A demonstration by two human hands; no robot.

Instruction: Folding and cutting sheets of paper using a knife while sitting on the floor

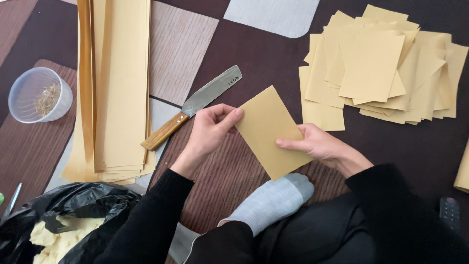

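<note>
Left hand (211, 128) and right hand (320, 145) each pinch opposite edges of a tan rectangular paper sheet (270, 131); wooden-handled steel knife (195, 105) lies just beside.

Patterned floor mat (254, 54) under paper strips (119, 83), knife (195, 105), cut sheets (386, 63), plastic cup (36, 95), perhaps of pins.

The paper sheet (270, 131), pile (381, 68) and strips (117, 83) are coloured tan-yellow. The floor (254, 54) is patterned in dark brown, ribbed brown and grey patches. The sock (273, 200) is grey, the sleeves (151, 215) and bag (73, 200) black, the knife (195, 105) handle wood-brown.
</note>
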